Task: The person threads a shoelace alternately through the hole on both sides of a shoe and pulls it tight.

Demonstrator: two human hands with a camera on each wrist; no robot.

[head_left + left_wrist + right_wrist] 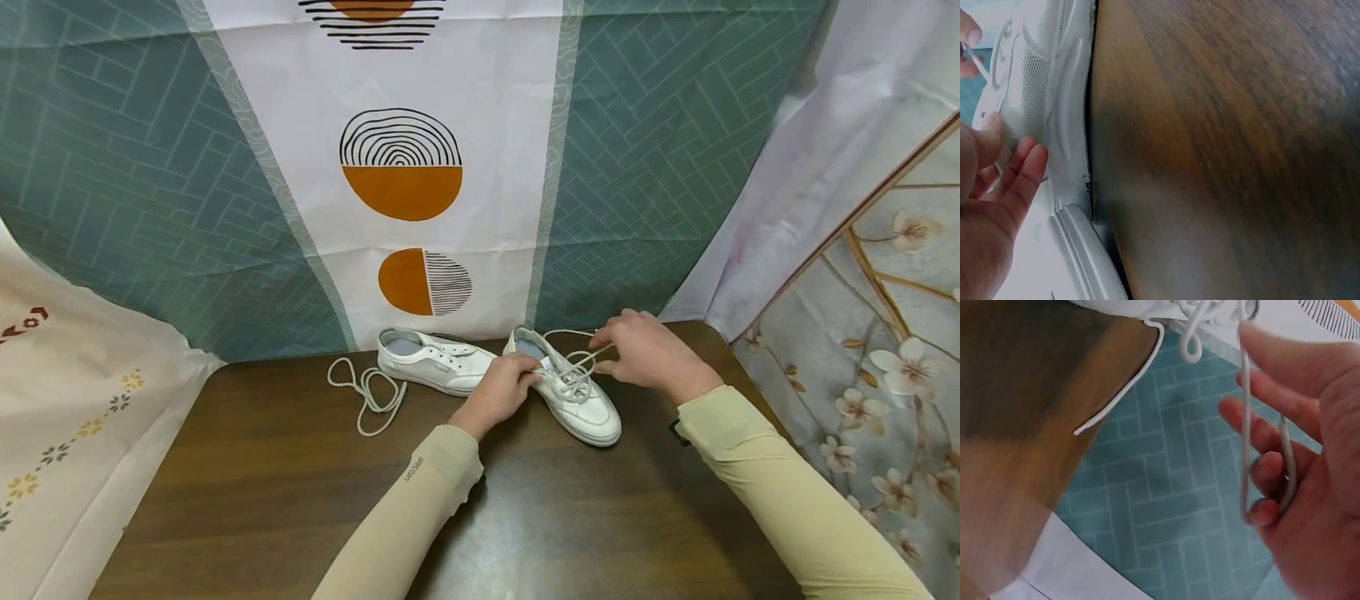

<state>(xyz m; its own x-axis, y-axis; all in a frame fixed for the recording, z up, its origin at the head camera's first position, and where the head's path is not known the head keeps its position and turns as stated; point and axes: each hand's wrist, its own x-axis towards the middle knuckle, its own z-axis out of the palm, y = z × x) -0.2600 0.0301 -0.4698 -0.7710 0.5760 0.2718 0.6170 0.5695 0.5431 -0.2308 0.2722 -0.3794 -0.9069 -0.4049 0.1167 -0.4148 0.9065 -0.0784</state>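
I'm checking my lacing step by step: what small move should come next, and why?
Probably the right hand should gently draw the lace away from the shoe between the hands: the lace is looped round that hand's fingers, loose loops lie over the shoe, and the left hand, touching its side, could steady it.

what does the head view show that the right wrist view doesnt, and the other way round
Only the head view: the left hand, the second shoe and the loose lace lying beside it.

Only the right wrist view: the palm side of the right hand, how the held lace loops round its lower fingers, and a free lace end by the table edge.

Both: the right hand with that lace, at least part of the laced shoe, the wooden table and the teal cloth.
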